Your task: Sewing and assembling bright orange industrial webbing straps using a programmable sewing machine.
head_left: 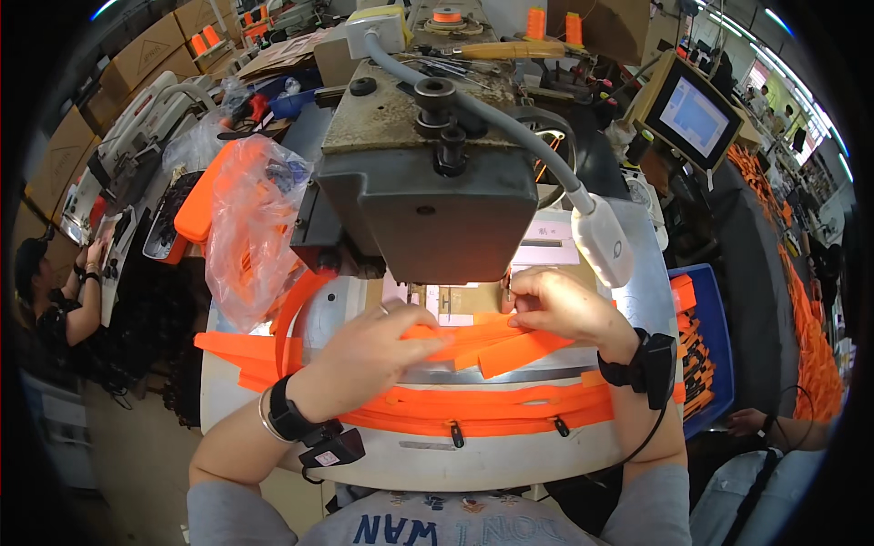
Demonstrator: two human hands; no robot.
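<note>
Nearby, a blue bin (723,364) holds orange pieces (696,359); both hands (369,350) (569,309) touch orange strips (523,351), grip unclear.

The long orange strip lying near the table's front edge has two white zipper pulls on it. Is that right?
Not quite: the head view shows that the two zipper pulls are black, not white. The long orange strip does lie near the table's front edge.

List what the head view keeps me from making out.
In the head view:
- Metal worktop: part hidden by the machine head.
- Left hand: palm hidden by its own back.
- Blue bin: floor hidden by orange pieces.
- Screen: details too small to read.
- Co-worker at right: upper body cut off by dark rim.
</note>
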